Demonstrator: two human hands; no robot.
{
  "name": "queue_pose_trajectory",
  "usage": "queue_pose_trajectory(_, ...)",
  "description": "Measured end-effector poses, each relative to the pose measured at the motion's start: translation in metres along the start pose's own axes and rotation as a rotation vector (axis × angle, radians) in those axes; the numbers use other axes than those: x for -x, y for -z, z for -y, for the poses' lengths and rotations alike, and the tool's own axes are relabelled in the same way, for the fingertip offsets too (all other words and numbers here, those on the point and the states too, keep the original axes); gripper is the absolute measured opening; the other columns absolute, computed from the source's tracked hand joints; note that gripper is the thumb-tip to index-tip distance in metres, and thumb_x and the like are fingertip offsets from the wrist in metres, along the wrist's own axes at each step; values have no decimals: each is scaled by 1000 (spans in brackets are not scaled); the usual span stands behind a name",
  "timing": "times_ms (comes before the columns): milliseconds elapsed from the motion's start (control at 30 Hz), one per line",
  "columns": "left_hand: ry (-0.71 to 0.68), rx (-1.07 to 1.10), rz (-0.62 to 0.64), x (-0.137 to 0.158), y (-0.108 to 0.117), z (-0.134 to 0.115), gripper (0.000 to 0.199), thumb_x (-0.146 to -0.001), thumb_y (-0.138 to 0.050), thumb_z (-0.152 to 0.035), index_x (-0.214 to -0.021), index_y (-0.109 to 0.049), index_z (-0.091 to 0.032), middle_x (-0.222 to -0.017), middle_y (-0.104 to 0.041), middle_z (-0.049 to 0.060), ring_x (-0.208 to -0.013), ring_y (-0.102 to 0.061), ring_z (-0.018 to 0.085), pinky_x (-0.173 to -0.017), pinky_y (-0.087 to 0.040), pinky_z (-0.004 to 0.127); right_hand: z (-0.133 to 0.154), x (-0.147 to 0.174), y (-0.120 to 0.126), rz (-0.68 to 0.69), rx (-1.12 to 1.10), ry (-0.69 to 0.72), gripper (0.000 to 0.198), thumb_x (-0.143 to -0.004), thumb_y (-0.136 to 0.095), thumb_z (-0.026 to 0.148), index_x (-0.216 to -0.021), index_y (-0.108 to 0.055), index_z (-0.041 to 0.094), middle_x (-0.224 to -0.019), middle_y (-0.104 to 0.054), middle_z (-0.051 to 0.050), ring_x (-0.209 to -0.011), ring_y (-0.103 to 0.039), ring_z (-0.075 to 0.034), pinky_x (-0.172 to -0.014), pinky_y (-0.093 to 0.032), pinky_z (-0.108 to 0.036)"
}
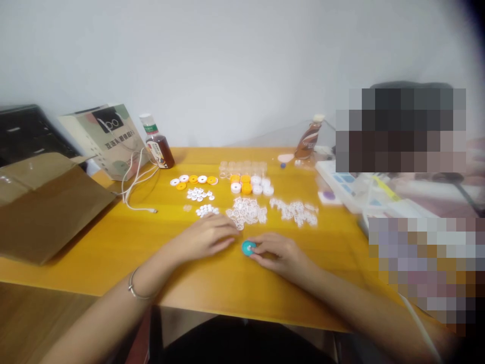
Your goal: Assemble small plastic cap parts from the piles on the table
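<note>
My right hand [282, 253] pinches a small teal round disc [247, 248] with a pale spot at its centre, low over the table. Just left of it, my left hand [208, 235] has its fingers stretched forward and holds nothing that I can see. Its fingertips are close to a heap of clear plastic pieces [245, 211]. Small white buttons [206, 210] lie right behind the left hand, and another cluster of white pieces [199, 194] sits farther back. To the right is a second pile of clear pieces [297, 210].
Behind are orange and white round discs [193, 179], stacked orange and white caps [246, 188] and clear cups [242, 168]. Two bottles [162, 151] [307, 139], a white cable [131, 194], a cardboard box [49, 207] and a paper bag [108, 136] stand around. A person sits at right.
</note>
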State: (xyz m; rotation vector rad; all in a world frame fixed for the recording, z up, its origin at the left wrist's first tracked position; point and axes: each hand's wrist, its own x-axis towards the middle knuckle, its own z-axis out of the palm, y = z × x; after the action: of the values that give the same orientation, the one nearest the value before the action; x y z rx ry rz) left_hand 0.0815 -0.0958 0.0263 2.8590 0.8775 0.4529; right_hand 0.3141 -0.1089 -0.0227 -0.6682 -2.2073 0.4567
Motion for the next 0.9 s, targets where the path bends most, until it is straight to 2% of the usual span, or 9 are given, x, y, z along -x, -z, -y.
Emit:
queue_pose_trajectory(133, 222, -94, -181, 6, 6, 33, 22, -85, -42, -20, -97, -60, -18, -93, -60, 6, -88, -55, 17, -79, -44, 33, 2, -2, 1, 20, -10, -47, 5, -77, -58, 24, -77, -63, 22, -89, -69, -3, -83, -64, -14, -75, -52, -27)
queue_pose_trajectory(300, 389, -97, -168, 14, 15, 58, 22, -83, -43, -18, -95, -61, -18, -91, -59, 6, -85, -56, 16, -78, -45, 31, 3, -4, 3, 22, -71, -74, 6, -77, -59, 24, -82, -60, 22, -88, -69, -3, -83, -64, -14, -76, -52, -27)
queue_pose_trajectory(433, 388, -64, -93, 17, 19, 62, 24, -82, -42, -18, -95, -63, -18, -93, -59, 6, -86, -56, 17, -80, -44, 31, 4, -3, 4, 54, -53, -118, 14, -77, -58, 24, -91, -59, 21, -88, -67, -3, -81, -63, -14, -74, -52, -28)
queue_pose_trajectory(600, 367, -48, -22, 19, 22, 60, 24, -81, -43, -15, -95, -63, -19, -93, -59, 7, -86, -55, 17, -79, -43, 30, 5, -4, 5, 64, -24, -160, 17, -75, -60, 24, -92, -58, 21, -86, -66, -3, -79, -63, -15, -73, -51, -28)
queue_pose_trajectory(900, 456, -18, 50, 28, 29, 63, 17, -77, -50, -21, -88, -63, -18, -88, -63, 5, -79, -57, 16, -75, -44, 29, 6, -6, 4, 76, -8, -166, 17, -74, -60, 23, -91, -57, 21, -86, -66, -3, -79, -62, -15, -72, -51, -29)
